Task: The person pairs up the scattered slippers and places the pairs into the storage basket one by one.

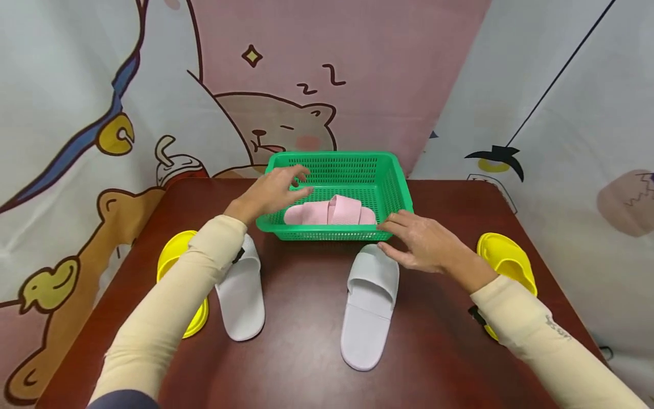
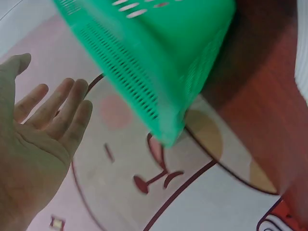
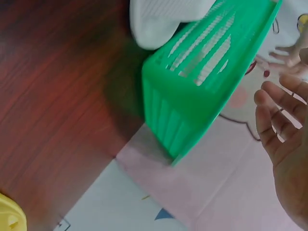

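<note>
A green plastic basket [image 1: 333, 232] with perforated walls stands at the back of the table, and pink slipper pieces [image 1: 344, 211] lie inside it. Over the basket's left side hovers my left hand [image 1: 276, 190], its fingers loosely bent with nothing in them. The left wrist view shows that palm beside the basket wall [image 2: 120, 67]. My right hand [image 1: 424, 241] is at the basket's front right corner, fingertips right at the rim and nothing held. Just below it lies a white slipper [image 1: 365, 335], toe toward the basket. Another white slipper [image 1: 242, 307] lies left, partly behind my left sleeve.
One yellow slipper [image 1: 175, 250] lies at the table's left, partly covered by my left sleeve. A second yellow slipper [image 1: 506, 258] sits near the right edge, partly behind my right forearm. A cartoon-printed curtain [image 1: 388, 68] hangs directly behind the dark red table [image 1: 306, 352].
</note>
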`<action>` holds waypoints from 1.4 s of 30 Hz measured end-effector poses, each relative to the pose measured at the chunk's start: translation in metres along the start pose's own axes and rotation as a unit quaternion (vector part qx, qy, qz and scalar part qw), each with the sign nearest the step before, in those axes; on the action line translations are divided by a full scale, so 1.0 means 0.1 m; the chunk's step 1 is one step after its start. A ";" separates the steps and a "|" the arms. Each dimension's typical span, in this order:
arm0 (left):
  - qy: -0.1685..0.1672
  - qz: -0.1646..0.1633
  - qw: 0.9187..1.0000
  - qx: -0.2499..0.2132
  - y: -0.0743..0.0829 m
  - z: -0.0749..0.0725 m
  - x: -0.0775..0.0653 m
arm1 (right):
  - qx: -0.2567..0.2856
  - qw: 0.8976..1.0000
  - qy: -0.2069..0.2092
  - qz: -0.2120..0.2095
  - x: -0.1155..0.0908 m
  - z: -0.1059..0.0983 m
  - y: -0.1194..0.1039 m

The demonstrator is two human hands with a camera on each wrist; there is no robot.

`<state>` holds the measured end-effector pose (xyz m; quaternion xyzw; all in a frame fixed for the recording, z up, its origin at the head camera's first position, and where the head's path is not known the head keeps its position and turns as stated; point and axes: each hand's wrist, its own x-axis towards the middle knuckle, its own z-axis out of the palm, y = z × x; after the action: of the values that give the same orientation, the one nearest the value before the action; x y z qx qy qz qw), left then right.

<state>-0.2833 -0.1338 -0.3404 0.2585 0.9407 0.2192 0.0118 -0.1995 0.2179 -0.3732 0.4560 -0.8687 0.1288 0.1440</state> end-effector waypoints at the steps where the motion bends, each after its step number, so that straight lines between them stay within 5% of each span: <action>1: 0.004 0.000 1.000 -0.006 0.02 -0.05 -0.04 | 0.000 1.000 -0.004 -0.010 0.00 0.00 -0.04; 6: 0.036 0.019 0.999 -0.023 0.10 -0.20 -0.28 | 0.000 0.999 -0.018 -0.051 0.00 0.05 -0.16; 10: 0.081 0.068 0.994 -0.018 0.13 -0.16 -0.56 | -0.006 0.996 -0.052 -0.072 -0.04 0.16 -0.20; 16: 0.151 0.220 0.963 0.019 0.15 0.01 -1.11 | -0.012 0.991 -0.095 -0.090 -0.15 0.34 -0.18; 20: 0.126 0.265 0.954 0.054 0.10 0.13 -1.47 | -0.019 0.989 -0.123 -0.080 -0.20 0.40 -0.17; 25: 0.030 0.255 0.959 0.123 -0.09 0.30 -1.76 | -0.018 0.987 -0.147 -0.065 -0.25 0.44 -0.19; 30: -0.027 0.223 0.960 0.165 -0.33 0.36 -1.92 | -0.013 0.988 -0.135 -0.077 -0.27 0.48 -0.19; 36: -0.057 0.185 0.964 0.179 -0.63 0.34 -1.94 | -0.008 0.988 -0.132 -0.076 -0.32 0.51 -0.20; 42: -0.090 0.167 0.955 0.226 -0.80 0.27 -1.84 | 0.005 0.986 -0.149 -0.078 -0.30 0.53 -0.24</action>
<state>-0.1589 -0.2745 -0.4151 0.4264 0.9042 -0.0247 0.0008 -0.1703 0.2085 -0.4306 0.5373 -0.8415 0.0525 0.0203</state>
